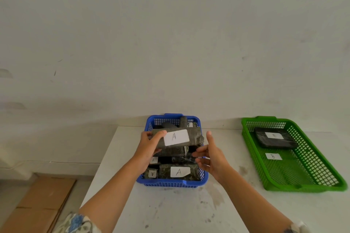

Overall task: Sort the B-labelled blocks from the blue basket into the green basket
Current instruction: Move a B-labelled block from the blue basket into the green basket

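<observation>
One B-labelled block point(275, 139) already lay in the green basket point(322, 159), at three o'clock from the blue basket point(171, 182); a loose B label point(273, 156) lay beside it. The left hand point(149, 147) grasped an A-labelled block point(178, 137) lifted over the blue basket; the right hand point(210, 157) hovered open, unladen. Only A labels showed below, so most sorting probably remained.

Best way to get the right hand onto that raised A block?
Take the A block at its free right end, coming from the right. The left hand already pinches its left end, it lies roughly level, and the open right hand waits beside it.
</observation>
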